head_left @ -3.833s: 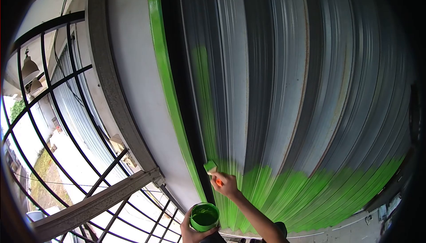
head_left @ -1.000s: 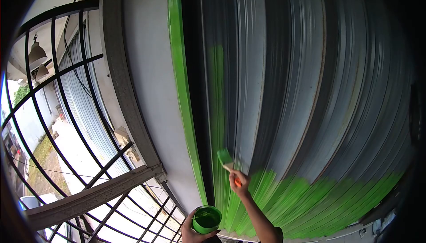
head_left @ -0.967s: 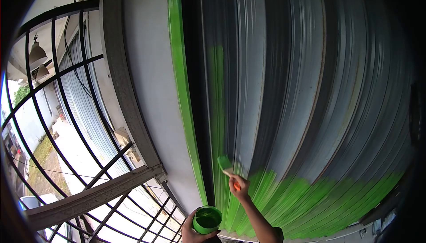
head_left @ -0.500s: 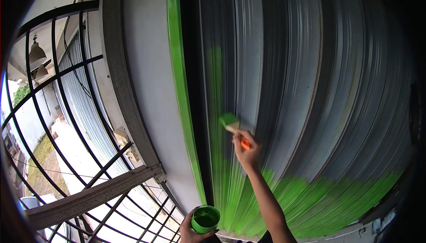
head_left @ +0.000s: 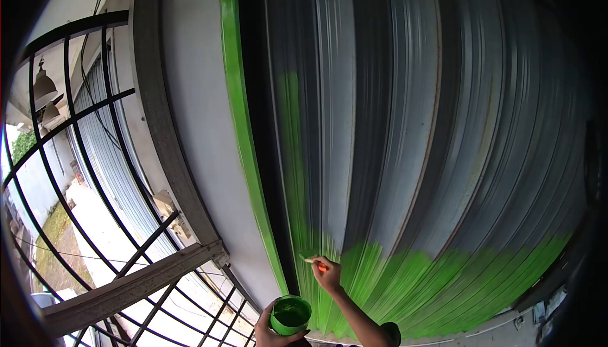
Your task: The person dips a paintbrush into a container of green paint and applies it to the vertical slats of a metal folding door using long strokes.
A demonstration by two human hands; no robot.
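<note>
My right hand [head_left: 327, 275] is closed around the orange handle of a paintbrush [head_left: 311, 259]. Its bristles point left and lie against the lower part of the grey corrugated metal shutter [head_left: 364, 125], where green paint covers the ribs. In my left hand [head_left: 265, 329] is a small bucket [head_left: 290, 315] of green paint, gripped from its left side and underneath. The bucket is below and left of the brush, apart from it. A narrow green streak [head_left: 291, 132] runs up the leftmost rib. Above the painted band, the other ribs are bare grey.
Left of the shutter stands a green vertical strip [head_left: 237, 125] beside a pale wall [head_left: 196, 94]. Farther left, a black metal grille [head_left: 76, 116] with a brown frame [head_left: 133, 283] opens onto a yard. Hanging lamps [head_left: 44, 87] show behind the bars.
My right hand has carried the brush down and slightly left, from the bare ribs to the green lower band. The left hand still holds the bucket. The view has shifted a little.
</note>
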